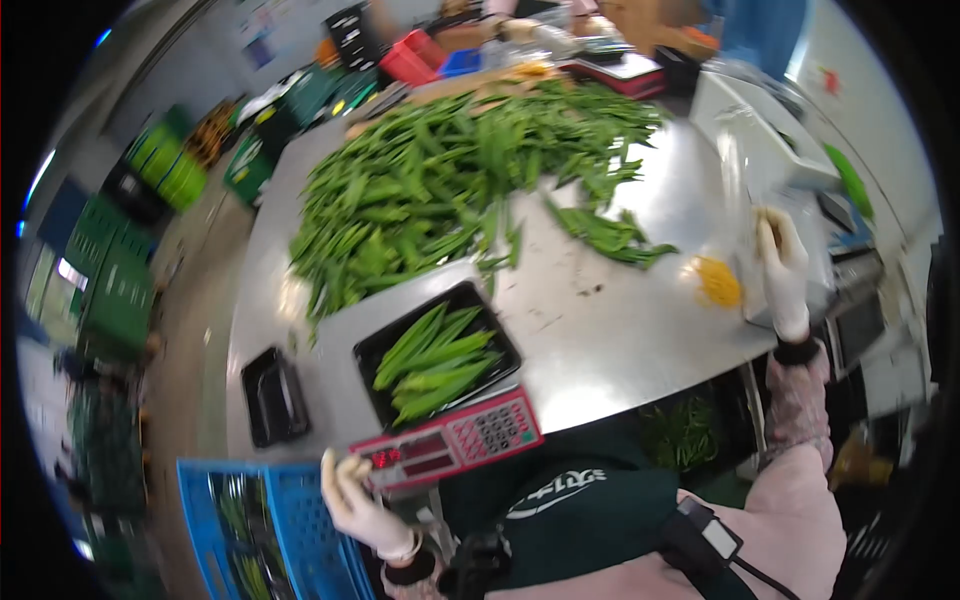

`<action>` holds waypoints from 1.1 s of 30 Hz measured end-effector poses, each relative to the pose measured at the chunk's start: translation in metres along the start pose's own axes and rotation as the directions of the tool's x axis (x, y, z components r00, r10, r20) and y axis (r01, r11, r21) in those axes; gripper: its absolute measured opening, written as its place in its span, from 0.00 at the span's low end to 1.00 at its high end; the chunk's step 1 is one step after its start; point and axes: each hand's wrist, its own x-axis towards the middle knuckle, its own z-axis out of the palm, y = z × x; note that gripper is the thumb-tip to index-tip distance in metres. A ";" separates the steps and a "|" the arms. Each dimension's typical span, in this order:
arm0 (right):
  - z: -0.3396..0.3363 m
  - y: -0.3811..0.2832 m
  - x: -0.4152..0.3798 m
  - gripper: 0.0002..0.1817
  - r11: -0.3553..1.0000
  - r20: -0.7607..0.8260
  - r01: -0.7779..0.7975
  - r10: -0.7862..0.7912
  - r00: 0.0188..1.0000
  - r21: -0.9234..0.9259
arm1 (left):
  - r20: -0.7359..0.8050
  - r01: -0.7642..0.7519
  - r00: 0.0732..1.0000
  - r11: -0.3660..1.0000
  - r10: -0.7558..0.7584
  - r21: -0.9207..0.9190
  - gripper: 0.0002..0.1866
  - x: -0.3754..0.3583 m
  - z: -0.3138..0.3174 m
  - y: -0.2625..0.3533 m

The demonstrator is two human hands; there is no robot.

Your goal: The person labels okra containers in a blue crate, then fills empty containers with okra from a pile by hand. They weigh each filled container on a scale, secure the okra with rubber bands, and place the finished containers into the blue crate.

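Note:
A black tray (pixel 366 352) of green okra (pixel 440 365) rests on the red digital scale (pixel 460 440) close in front of me. My left hand (pixel 362 508), in a white glove, is open beside the scale's left end, fingers loosely bent and holding nothing visible. Over at the right edge of the table, my gloved right hand (pixel 785 268) is closed on a clear plastic bag (pixel 735 165), which is blurred. A small bunch of yellow rubber bands (pixel 716 282) lies just left of that hand.
A large okra pile (pixel 430 180) covers the far part of the steel table (pixel 590 345). An empty black tray (pixel 274 398) lies left of the scale. A blue crate (pixel 310 535) holds packed trays. Another person's gloved hands (pixel 540 38) work across the table beside a second scale (pixel 625 72).

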 end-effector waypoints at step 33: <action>0.311 -0.073 -0.071 0.34 0.877 0.738 -0.401 0.083 0.670 0.266 | 0.126 -0.239 0.962 0.971 0.241 -0.030 0.22 0.026 0.079 -0.032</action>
